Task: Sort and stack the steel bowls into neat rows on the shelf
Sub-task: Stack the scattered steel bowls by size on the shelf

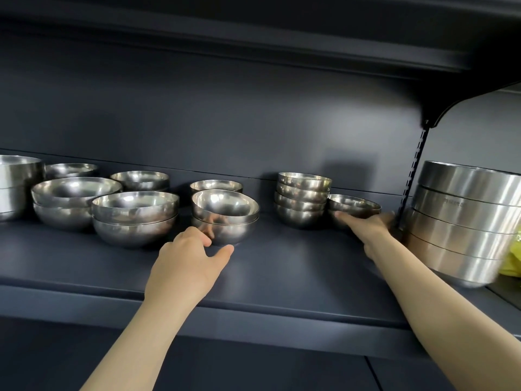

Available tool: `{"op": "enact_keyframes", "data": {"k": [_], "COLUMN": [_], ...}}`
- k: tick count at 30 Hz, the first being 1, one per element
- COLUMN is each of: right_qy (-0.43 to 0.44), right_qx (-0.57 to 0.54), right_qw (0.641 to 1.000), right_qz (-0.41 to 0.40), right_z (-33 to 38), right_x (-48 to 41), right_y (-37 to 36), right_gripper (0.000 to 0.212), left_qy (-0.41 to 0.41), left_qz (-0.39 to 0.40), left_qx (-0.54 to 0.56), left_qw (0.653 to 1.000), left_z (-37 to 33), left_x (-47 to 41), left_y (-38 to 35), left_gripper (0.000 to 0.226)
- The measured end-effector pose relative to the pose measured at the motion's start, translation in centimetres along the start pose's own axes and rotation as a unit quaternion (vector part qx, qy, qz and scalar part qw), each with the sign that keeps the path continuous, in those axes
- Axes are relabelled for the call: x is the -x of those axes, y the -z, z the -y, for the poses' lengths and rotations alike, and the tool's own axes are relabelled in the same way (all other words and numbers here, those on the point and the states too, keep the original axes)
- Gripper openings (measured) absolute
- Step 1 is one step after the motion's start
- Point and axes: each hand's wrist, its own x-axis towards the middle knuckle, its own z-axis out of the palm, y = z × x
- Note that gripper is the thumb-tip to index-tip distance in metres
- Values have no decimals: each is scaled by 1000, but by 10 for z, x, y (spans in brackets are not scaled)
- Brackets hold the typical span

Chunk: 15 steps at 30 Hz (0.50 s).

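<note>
Dark blue-grey shelf (282,266) with a matching back panel, another shelf overhead on a black bracket (439,114) at the right. Slotted upright (414,170) beside the bracket, standing between the main bay and a stack of large straight-sided steel bowls (462,221) at the far right; something yellow (513,261) just behind that stack. Faint embossed writing on one of these large bowls, too blurred to read.

Across the shelf, from the left: tall steel containers (17,187) at the edge, then several pairs of nested round bowls (135,218) in loose rows, smaller ones behind. Near the middle, a two-bowl stack (225,218), upper bowl tilted slightly. Further right, a stack of four small bowls (303,201), and just beside it, touching or nearly so, a low small bowl stack (353,208).

Left hand (191,255) open, fingers spread and curled toward the base of the two-bowl stack, fingertips just at its lower side, thumb apart below; grasping nothing. Right hand (366,224) reaching to the low small bowl stack, fingers laid along its near side, pressed against it; a firm grasp cannot be told.
</note>
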Motion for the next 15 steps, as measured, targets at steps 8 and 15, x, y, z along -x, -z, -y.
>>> {"op": "enact_keyframes", "data": {"k": [8, 15], "right_qy": [49, 76], "right_qx": [63, 66], "right_qw": [996, 994], "right_qz": [-41, -28], "right_z": [-2, -3], "right_x": [0, 14], "right_y": [10, 17], "right_gripper": [113, 63], "left_qy": [36, 65], "left_qz": [33, 99], "left_qx": [60, 112], "left_qw": [997, 987], "left_z": [0, -9], "left_x": [-2, -19], "left_y": [3, -2], "left_gripper": [66, 98]}}
